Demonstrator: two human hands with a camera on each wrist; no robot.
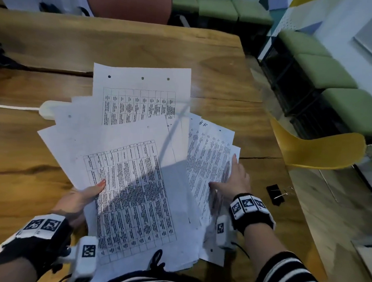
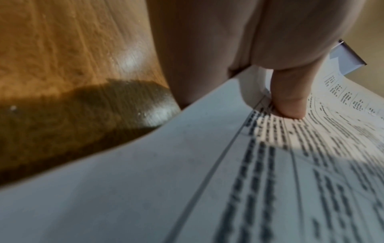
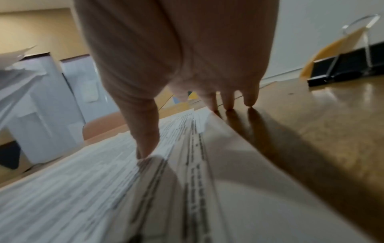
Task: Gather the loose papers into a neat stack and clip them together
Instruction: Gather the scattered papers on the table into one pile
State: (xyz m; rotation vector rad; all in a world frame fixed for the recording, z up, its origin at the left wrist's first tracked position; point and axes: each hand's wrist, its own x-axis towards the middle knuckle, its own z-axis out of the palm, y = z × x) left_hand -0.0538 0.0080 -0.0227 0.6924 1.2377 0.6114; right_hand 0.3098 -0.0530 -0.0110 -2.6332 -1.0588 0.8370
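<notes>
Several printed sheets of paper (image 1: pixel 136 159) lie fanned out and overlapping on the wooden table (image 1: pixel 142 43). My left hand (image 1: pixel 92 192) grips the fan's left edge, its thumb (image 2: pixel 290 102) pressing on the top sheet (image 2: pixel 187 180) while the fingers go out of sight beneath. My right hand (image 1: pixel 228 177) lies along the fan's right edge. Its thumb (image 3: pixel 145 141) rests on the papers (image 3: pixel 104 189), and its straight fingers (image 3: pixel 228 102) touch the table at the paper's edge. A black binder clip (image 1: pixel 275 194) (image 3: pixel 343 69) lies on the table to the right of that hand.
A white power strip (image 1: pixel 46 109) with its cable lies partly under the papers at the left. A yellow chair (image 1: pixel 316 149) stands past the table's right edge, with green stools (image 1: pixel 326 68) behind it. A reddish chair (image 1: pixel 127 2) stands at the far side.
</notes>
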